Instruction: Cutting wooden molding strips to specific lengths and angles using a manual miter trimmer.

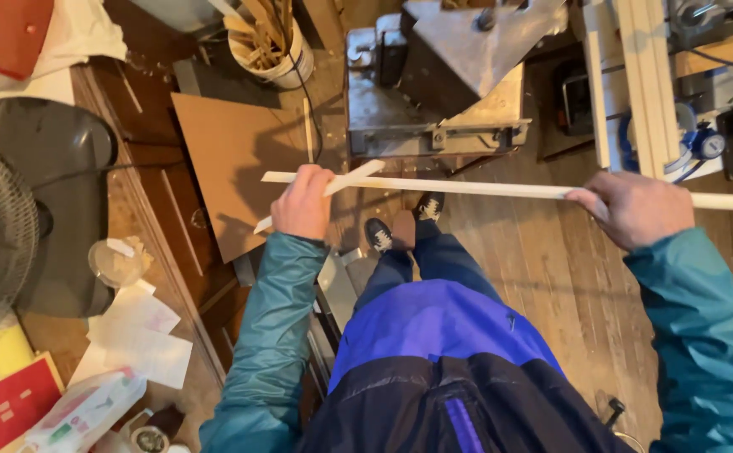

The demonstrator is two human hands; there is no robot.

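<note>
Standing over plank floor [568, 277], saw bench [433, 92] ahead. Long strip [467, 188] runs left-right at waist height. Right hand [635, 208] clamped on it; left hand [303, 201] clamped on its left end plus a short angled strip [351, 179].

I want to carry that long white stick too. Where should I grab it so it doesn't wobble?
Grab the long stick at two spots far apart, coming from above with fingers wrapped over its narrow width. It lies level and is long and thin, so one grip would probably let the ends dip. Here the left hand holds near one end, along with a shorter strip, and the right hand grips further along.
</note>
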